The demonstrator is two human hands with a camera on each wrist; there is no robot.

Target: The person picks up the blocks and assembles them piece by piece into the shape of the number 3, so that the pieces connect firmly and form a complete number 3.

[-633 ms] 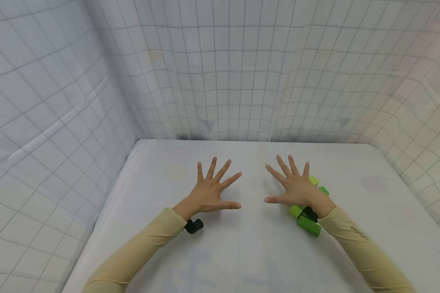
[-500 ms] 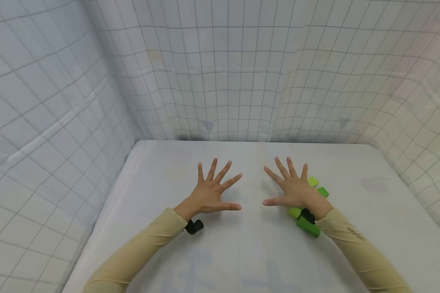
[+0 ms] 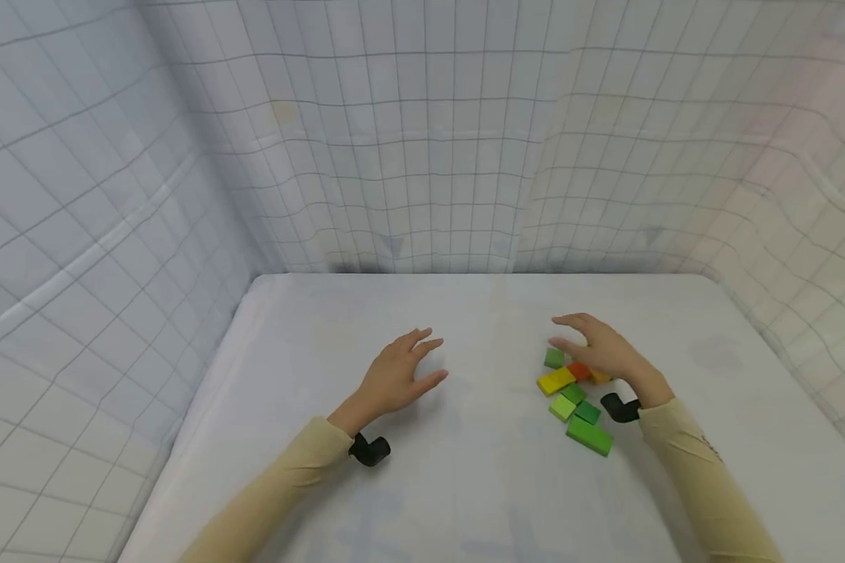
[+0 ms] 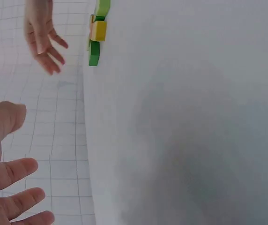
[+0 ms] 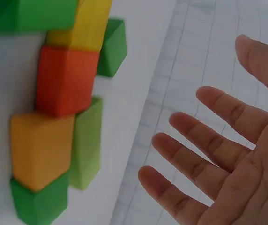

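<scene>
My right hand, relaxed and holding nothing, hovers over the far side of a cluster of coloured blocks. A red block lies between a yellow block and an orange block. Several green blocks surround them, among them a long green block at the near end and a small green block at the far left. In the head view the hand hides part of the cluster. My left hand is held above the white table left of centre, fingers loosely spread, with nothing in it.
The white table is enclosed by hanging white cloth with a grid pattern at the back and both sides. Each wrist carries a black camera mount, the left mount and the right mount.
Both hands have turned from palm-down with widely spread fingers to more sideways and relaxed. The right hand has shifted to the right, uncovering yellow, red and orange blocks.
</scene>
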